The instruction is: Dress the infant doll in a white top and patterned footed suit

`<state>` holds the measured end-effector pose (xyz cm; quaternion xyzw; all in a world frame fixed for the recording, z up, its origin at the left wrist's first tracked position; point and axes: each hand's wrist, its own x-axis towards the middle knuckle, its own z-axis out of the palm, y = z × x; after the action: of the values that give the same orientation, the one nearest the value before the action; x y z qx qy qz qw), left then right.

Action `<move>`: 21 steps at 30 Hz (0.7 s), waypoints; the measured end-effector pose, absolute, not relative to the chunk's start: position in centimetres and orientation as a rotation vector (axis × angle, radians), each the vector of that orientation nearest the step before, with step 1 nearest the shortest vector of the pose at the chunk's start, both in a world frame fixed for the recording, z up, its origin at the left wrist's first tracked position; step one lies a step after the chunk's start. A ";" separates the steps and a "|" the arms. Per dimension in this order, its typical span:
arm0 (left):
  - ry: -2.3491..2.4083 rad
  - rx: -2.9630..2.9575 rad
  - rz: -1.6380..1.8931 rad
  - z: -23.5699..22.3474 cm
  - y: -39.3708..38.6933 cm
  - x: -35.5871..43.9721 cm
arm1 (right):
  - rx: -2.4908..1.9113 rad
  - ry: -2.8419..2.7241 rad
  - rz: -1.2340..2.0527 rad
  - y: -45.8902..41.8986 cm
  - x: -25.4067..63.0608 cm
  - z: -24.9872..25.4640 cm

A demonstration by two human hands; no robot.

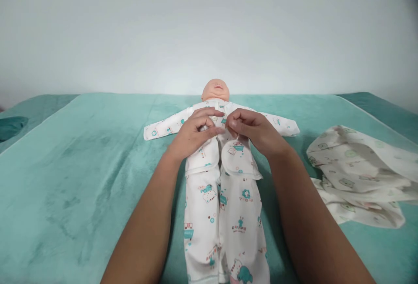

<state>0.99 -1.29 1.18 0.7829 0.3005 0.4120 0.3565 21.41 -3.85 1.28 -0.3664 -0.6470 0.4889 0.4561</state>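
A baby doll lies on its back with its arms spread, dressed in a white printed jacket and matching pants. My left hand is over the left side of the jacket front, its thumb and fingers apart. Opposite it, my right hand has thumb and fingers pinched together at the jacket's front opening. From that pinch a thin white tie string runs down to the jacket. A button shows at the chest, and the lower jacket flaps hang apart.
A crumpled white printed cloth lies to the right of the doll. Beneath everything is a teal plush cover, with a pale wall behind. A darker teal bundle is at the far left.
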 end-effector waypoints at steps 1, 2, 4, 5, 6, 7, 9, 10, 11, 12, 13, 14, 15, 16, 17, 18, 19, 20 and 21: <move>0.778 1.973 1.077 1.2 -1.3 1.0 | -0.941 -1.540 1.163 -3.8 21.1 1.2; 0.798 1.916 1.108 1.3 -1.4 1.1 | -0.982 -1.482 1.111 -3.7 20.7 1.1; 0.891 1.776 1.225 1.5 -1.5 1.1 | -1.061 -1.374 0.977 -3.4 20.2 1.0; 0.958 1.697 1.298 1.6 -1.4 1.0 | -1.107 -1.324 0.898 -3.2 20.2 1.0; 1.034 1.611 1.375 1.7 -1.3 0.9 | -1.160 -1.274 0.817 -3.1 20.4 0.9; 1.115 1.514 1.455 1.7 -1.1 0.5 | -1.226 -1.222 0.730 -3.0 20.9 0.9; 1.275 1.281 1.608 1.7 -0.4 -0.5 | -1.428 -1.128 0.544 -2.8 22.6 0.8; 1.343 1.143 1.670 1.7 0.0 -1.2 | -1.565 -1.101 0.449 -2.6 23.7 0.7; 1.393 0.993 1.724 1.5 0.4 -1.9 | -1.717 -1.095 0.358 -2.5 24.8 0.5; 1.424 0.850 1.762 1.3 0.8 -2.7 | -1.872 -1.102 0.270 -2.3 25.8 0.2; 1.436 0.726 1.790 1.0 1.2 -3.3 | -2.007 -1.118 0.178 -2.1 26.5 0.0; 1.442 0.643 1.815 0.8 1.5 -3.7 | -2.095 -1.143 0.082 -1.9 26.9 -0.3; 1.453 0.619 1.845 0.5 1.8 -4.0 | -2.112 -1.177 -0.019 -1.7 26.8 -0.5; 1.471 0.674 1.875 0.1 2.0 -4.0 | -2.056 -1.212 -0.111 -1.6 26.4 -0.7; 1.492 0.811 1.893 -0.2 2.2 -3.8 | -1.938 -1.250 -0.171 -1.6 25.5 -0.8; 1.507 1.026 1.883 -0.4 2.2 -3.5 | -1.784 -1.300 -0.171 -1.7 24.4 -0.7; 1.505 1.293 1.831 -0.7 2.3 -3.1 | -1.619 -1.366 -0.105 -2.0 23.1 -0.7; 1.490 1.582 1.727 -1.0 2.3 -2.6 | -1.470 -1.443 0.011 -2.4 21.7 -0.5; 1.473 1.843 1.581 -1.3 2.3 -2.2 | -1.345 -1.529 0.144 -2.9 20.5 -0.3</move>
<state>-2.19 2.34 -1.28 0.6415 0.5129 0.5502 0.1503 20.48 -2.87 -0.25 -0.5615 -0.6386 0.0603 0.5228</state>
